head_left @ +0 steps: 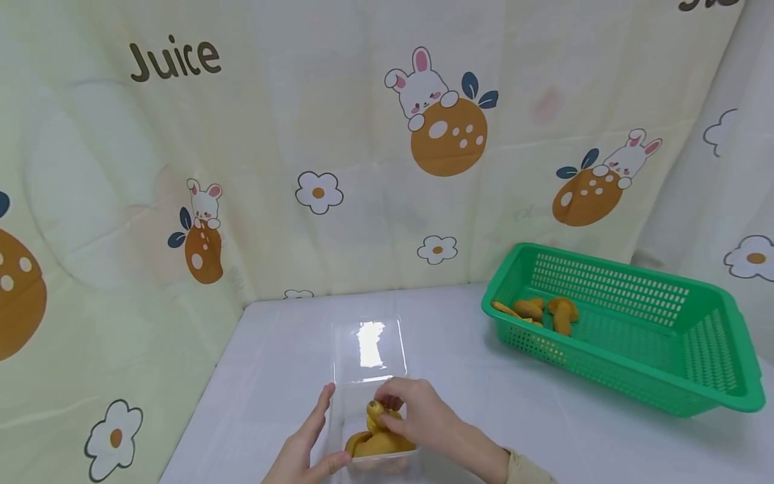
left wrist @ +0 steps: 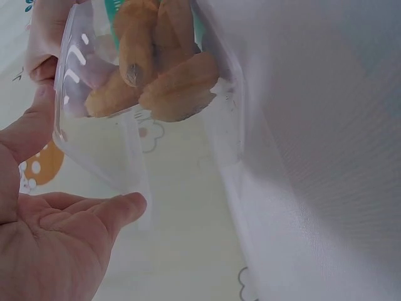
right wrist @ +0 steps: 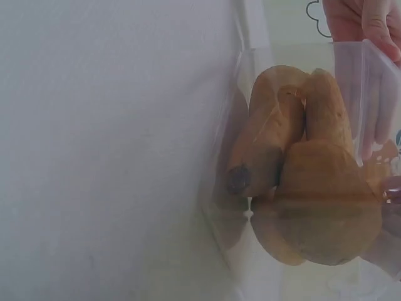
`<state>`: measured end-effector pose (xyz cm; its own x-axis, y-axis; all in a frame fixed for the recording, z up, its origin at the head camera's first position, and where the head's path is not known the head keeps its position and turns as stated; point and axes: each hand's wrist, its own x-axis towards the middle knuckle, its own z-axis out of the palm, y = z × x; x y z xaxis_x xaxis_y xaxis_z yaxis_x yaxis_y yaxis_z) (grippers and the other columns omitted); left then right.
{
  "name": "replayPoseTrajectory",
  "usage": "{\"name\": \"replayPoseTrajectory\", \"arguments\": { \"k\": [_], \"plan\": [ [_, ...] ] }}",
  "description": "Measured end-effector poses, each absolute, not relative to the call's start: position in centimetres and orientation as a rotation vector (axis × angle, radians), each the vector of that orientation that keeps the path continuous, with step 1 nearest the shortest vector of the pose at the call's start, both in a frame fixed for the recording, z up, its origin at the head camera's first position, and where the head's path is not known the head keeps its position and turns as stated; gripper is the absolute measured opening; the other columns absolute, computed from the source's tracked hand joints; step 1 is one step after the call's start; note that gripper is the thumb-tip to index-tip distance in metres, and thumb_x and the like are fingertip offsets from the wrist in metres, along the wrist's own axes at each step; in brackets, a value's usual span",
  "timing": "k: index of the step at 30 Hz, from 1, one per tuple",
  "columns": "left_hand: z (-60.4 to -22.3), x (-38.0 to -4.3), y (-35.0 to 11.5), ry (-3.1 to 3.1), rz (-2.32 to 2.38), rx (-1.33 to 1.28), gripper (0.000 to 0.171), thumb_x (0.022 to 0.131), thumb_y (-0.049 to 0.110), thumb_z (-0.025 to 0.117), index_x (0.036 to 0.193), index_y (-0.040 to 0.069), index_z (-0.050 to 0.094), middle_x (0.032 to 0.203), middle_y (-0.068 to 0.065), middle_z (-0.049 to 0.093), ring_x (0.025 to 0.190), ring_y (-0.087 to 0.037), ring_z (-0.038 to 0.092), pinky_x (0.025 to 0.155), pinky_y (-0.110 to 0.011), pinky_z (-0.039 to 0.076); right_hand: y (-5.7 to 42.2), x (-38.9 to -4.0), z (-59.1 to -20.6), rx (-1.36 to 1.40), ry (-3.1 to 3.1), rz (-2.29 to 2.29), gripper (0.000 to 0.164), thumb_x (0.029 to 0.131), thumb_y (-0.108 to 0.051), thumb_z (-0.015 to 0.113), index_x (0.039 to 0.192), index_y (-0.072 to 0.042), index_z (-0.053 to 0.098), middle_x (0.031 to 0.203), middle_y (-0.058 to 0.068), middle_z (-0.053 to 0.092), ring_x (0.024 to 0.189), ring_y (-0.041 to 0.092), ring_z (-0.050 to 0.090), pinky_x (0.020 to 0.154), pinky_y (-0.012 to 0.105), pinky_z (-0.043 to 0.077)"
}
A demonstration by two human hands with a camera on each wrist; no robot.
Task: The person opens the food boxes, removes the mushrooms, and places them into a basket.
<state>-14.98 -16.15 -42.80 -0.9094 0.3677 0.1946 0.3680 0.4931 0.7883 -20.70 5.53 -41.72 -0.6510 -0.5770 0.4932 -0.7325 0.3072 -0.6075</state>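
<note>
A clear plastic box (head_left: 340, 418) stands at the table's near edge, its hinged lid (head_left: 348, 353) laid back flat behind it. Several yellow-brown mushrooms (head_left: 382, 444) lie inside, showing through the walls in both wrist views. My right hand (head_left: 426, 415) is over the box and pinches a mushroom (head_left: 375, 411) above the others. At the box's left side is my left hand (head_left: 302, 452), fingers extended along the wall and thumb at the near rim. In the left wrist view the left hand's palm (left wrist: 62, 241) faces the box.
A green perforated basket (head_left: 629, 359) stands at the right rear of the table, with several mushrooms (head_left: 563, 316) gathered at its left end. A printed curtain (head_left: 363, 255) with rabbits and flowers hangs behind the white tabletop (head_left: 272, 356).
</note>
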Motion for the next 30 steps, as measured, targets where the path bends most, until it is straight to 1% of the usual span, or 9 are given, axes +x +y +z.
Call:
{"name": "replayPoseTrajectory", "arguments": {
  "k": [4, 8, 11, 19, 20, 21, 26, 27, 30],
  "plan": [
    [-42.7, -15.0, -16.0, -2.733, -1.465, -0.636, 0.079, 0.086, 0.028, 0.058, 0.144, 0.008, 0.007, 0.147, -0.015, 0.011, 0.126, -0.042, 0.024, 0.094, -0.056, 0.030, 5.7, -20.8, -41.7, 1.100, -2.307, 1.432, 0.020, 0.072, 0.007, 0.068, 0.085, -0.006, 0.062, 0.080, -0.001, 0.064, 0.068, 0.007, 0.058, 0.065, 0.026, 0.054],
    [-42.6, -14.9, -15.9, -2.771, -1.479, -0.594, 0.080, 0.086, 0.031, 0.057, 0.144, 0.010, 0.006, 0.147, -0.016, 0.011, 0.125, -0.044, 0.024, 0.094, -0.057, 0.031, 6.3, -20.5, -40.4, 0.937, -2.206, 1.663, 0.021, 0.071, 0.010, 0.067, 0.088, -0.001, 0.063, 0.084, 0.007, 0.065, 0.071, 0.018, 0.061, 0.067, 0.032, 0.054],
    [-42.6, -14.9, -15.9, -2.772, -1.459, -0.591, 0.082, 0.085, 0.033, 0.059, 0.144, 0.009, 0.007, 0.146, -0.017, 0.012, 0.125, -0.043, 0.025, 0.094, -0.055, 0.031, 7.1, -20.5, -38.9, 0.838, -2.109, 1.808, 0.022, 0.071, 0.011, 0.067, 0.091, 0.004, 0.062, 0.088, 0.014, 0.064, 0.076, 0.024, 0.062, 0.069, 0.032, 0.054],
    [-42.5, -14.7, -15.9, -2.745, -1.512, -0.608, 0.082, 0.086, 0.028, 0.059, 0.144, 0.010, 0.005, 0.147, -0.018, 0.011, 0.124, -0.047, 0.024, 0.093, -0.060, 0.030, 11.8, -23.3, -37.4, 0.526, -1.893, 1.891, 0.025, 0.073, -0.003, 0.071, 0.096, 0.002, 0.063, 0.095, 0.015, 0.063, 0.084, 0.020, 0.061, 0.070, 0.027, 0.053],
    [-42.5, -14.7, -15.9, -2.745, -1.511, -0.610, 0.081, 0.086, 0.028, 0.059, 0.144, 0.010, 0.005, 0.147, -0.018, 0.010, 0.124, -0.047, 0.025, 0.092, -0.060, 0.030, 13.1, -24.9, -38.6, 0.543, -1.817, 1.914, 0.026, 0.074, -0.005, 0.071, 0.098, 0.000, 0.063, 0.096, 0.014, 0.063, 0.086, 0.019, 0.061, 0.071, 0.026, 0.053],
    [-42.5, -14.7, -16.0, -2.738, -1.501, -0.617, 0.081, 0.086, 0.027, 0.059, 0.144, 0.010, 0.006, 0.146, -0.018, 0.011, 0.124, -0.047, 0.025, 0.092, -0.059, 0.031, 14.0, -25.3, -38.4, 0.498, -1.786, 1.890, 0.026, 0.073, -0.006, 0.072, 0.097, 0.000, 0.064, 0.094, 0.011, 0.064, 0.085, 0.017, 0.062, 0.070, 0.025, 0.053],
    [-42.5, -14.7, -15.9, -2.756, -1.512, -0.596, 0.081, 0.086, 0.029, 0.058, 0.144, 0.012, 0.004, 0.147, -0.019, 0.009, 0.123, -0.049, 0.024, 0.090, -0.062, 0.031, 18.8, -27.1, -38.0, 0.263, -1.637, 1.846, 0.027, 0.071, -0.003, 0.072, 0.095, 0.005, 0.064, 0.086, 0.003, 0.066, 0.079, 0.012, 0.061, 0.067, 0.018, 0.052],
    [-42.5, -14.7, -15.9, -2.761, -1.533, -0.586, 0.081, 0.087, 0.029, 0.057, 0.144, 0.013, 0.003, 0.147, -0.018, 0.008, 0.122, -0.050, 0.023, 0.090, -0.064, 0.030, 19.2, -26.1, -36.6, 0.160, -1.640, 1.821, 0.027, 0.070, 0.000, 0.073, 0.094, 0.008, 0.063, 0.083, 0.003, 0.066, 0.076, 0.012, 0.061, 0.065, 0.017, 0.052],
    [-42.5, -14.7, -15.9, -2.758, -1.529, -0.584, 0.081, 0.087, 0.028, 0.058, 0.144, 0.012, 0.003, 0.147, -0.018, 0.008, 0.122, -0.050, 0.025, 0.090, -0.063, 0.030, 21.6, -26.9, -36.5, 0.059, -1.549, 1.828, 0.029, 0.069, 0.004, 0.072, 0.095, 0.012, 0.061, 0.082, 0.004, 0.066, 0.074, 0.012, 0.061, 0.064, 0.015, 0.051]
  ]
}}
